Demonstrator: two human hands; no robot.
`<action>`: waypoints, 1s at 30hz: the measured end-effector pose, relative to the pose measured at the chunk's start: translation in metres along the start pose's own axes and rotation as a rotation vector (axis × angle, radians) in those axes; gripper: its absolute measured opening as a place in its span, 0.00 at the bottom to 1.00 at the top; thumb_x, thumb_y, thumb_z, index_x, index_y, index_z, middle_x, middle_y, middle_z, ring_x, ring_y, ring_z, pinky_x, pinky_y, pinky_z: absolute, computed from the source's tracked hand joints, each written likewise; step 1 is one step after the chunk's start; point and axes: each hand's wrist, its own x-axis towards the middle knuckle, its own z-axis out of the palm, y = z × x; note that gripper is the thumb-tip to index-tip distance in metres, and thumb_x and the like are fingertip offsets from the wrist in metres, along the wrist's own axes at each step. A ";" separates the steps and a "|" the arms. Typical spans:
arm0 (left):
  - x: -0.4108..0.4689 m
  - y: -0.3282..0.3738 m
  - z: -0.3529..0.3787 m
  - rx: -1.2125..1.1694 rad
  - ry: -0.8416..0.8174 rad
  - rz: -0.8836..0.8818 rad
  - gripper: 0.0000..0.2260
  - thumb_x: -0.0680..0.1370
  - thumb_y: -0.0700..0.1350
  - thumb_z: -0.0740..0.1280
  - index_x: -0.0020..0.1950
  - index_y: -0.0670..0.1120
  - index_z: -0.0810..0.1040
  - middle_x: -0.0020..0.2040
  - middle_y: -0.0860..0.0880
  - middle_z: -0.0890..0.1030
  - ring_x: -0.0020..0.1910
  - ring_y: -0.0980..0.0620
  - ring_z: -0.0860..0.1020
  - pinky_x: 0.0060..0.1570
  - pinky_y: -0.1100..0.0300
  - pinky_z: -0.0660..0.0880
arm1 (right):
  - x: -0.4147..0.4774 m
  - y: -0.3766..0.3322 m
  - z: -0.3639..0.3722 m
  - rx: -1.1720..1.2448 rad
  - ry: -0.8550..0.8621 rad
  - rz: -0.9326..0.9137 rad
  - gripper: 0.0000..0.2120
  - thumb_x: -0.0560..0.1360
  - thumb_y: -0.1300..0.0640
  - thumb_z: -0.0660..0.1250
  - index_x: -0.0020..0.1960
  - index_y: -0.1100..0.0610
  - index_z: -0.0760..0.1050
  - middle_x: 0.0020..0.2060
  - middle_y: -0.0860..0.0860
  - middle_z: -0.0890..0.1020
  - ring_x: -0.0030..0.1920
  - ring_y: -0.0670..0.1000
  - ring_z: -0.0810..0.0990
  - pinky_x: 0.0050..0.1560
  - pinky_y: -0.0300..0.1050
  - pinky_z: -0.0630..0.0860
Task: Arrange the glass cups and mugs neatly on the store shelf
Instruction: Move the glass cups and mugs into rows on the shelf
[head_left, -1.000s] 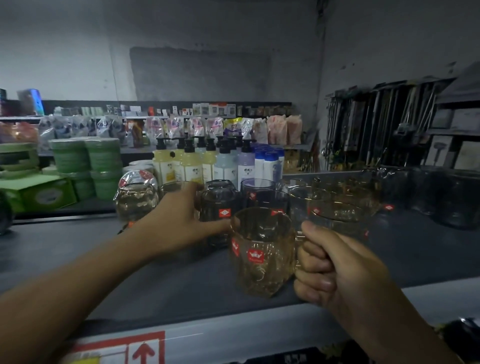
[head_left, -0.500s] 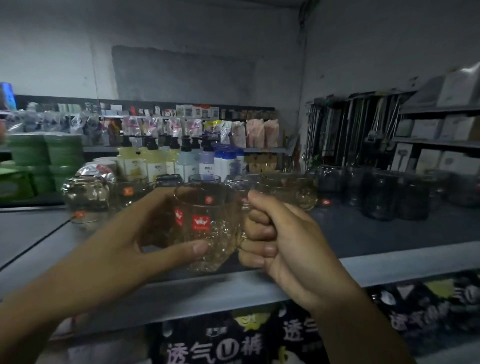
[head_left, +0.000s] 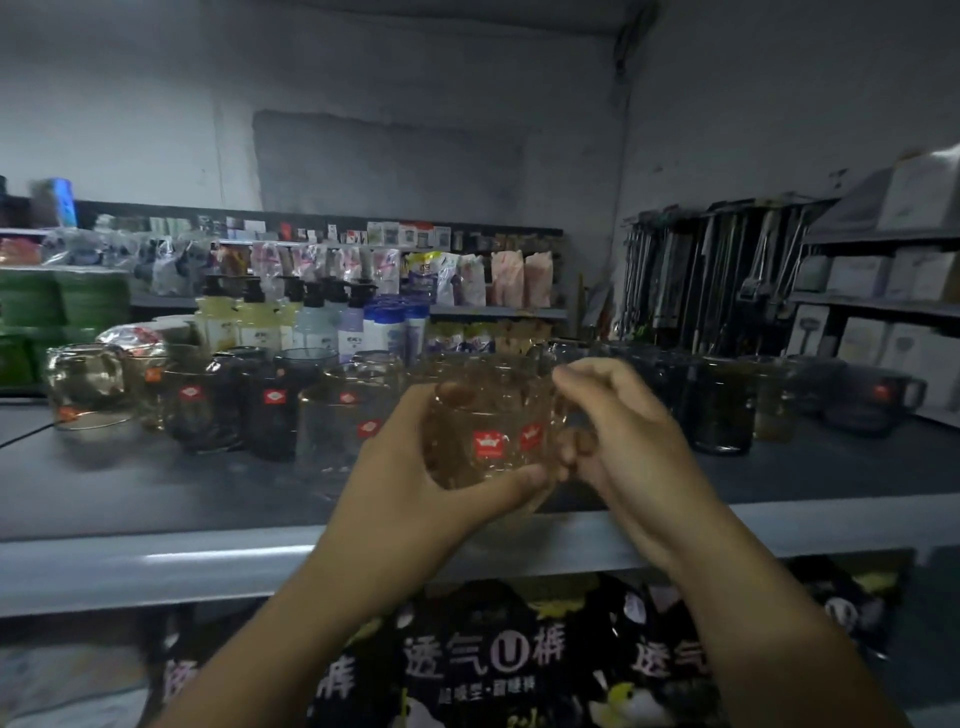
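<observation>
I'm holding an amber textured glass mug (head_left: 488, 415) w/ both hands, just above the front edge of the grey shelf (head_left: 156, 499). It's upright, w/ two red crown stickers facing me. My left hand (head_left: 415, 483) is cupping its left side: thumb running under the base toward the right, other fingers wrapped round the far side and showing blurred through the glass. My right hand (head_left: 618, 447) is at the mug's right side where the handle is; fingers are curled there, index and thumb arching near the rim, but motion blur means I can't tell exactly how tightly they're closing on the handle.

Behind and left of the mug, more glassware is standing on the shelf: a clear glass (head_left: 343, 421) w/ red label touching-close to my left hand, two dark smoky glasses (head_left: 270, 405) beside it, and a round clear glass jar (head_left: 85, 384) at the far left. To the right, dark glass mugs (head_left: 722, 410) are lining up in a row, the last one a dark handled mug (head_left: 878, 395).

Further back, pump bottles (head_left: 260, 317) are standing in a group, w/ hanging packets above. Hanging metal utensils (head_left: 717, 275) are off right, next to boxes on side shelving. Below the shelf, dark packaging (head_left: 483, 654) w/ white Chinese lettering is showing.
</observation>
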 end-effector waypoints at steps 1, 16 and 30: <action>0.003 -0.001 0.013 0.029 0.039 -0.006 0.31 0.60 0.58 0.81 0.59 0.57 0.75 0.50 0.65 0.84 0.47 0.68 0.82 0.45 0.74 0.76 | 0.000 0.004 -0.006 -0.110 0.064 -0.047 0.09 0.80 0.49 0.67 0.56 0.53 0.75 0.46 0.53 0.80 0.32 0.49 0.77 0.34 0.48 0.78; 0.038 -0.028 0.075 0.412 0.040 -0.094 0.50 0.67 0.54 0.80 0.82 0.46 0.57 0.71 0.48 0.68 0.70 0.50 0.67 0.65 0.68 0.63 | 0.052 0.019 -0.022 -0.437 -0.102 -0.104 0.28 0.67 0.48 0.82 0.62 0.49 0.74 0.54 0.45 0.81 0.52 0.44 0.82 0.56 0.49 0.82; 0.045 -0.035 0.039 0.831 0.148 0.059 0.19 0.79 0.47 0.68 0.68 0.45 0.70 0.61 0.45 0.71 0.44 0.42 0.80 0.45 0.47 0.78 | 0.111 0.048 -0.019 -0.440 -0.104 -0.019 0.44 0.60 0.51 0.86 0.71 0.55 0.72 0.61 0.51 0.79 0.58 0.52 0.80 0.58 0.51 0.80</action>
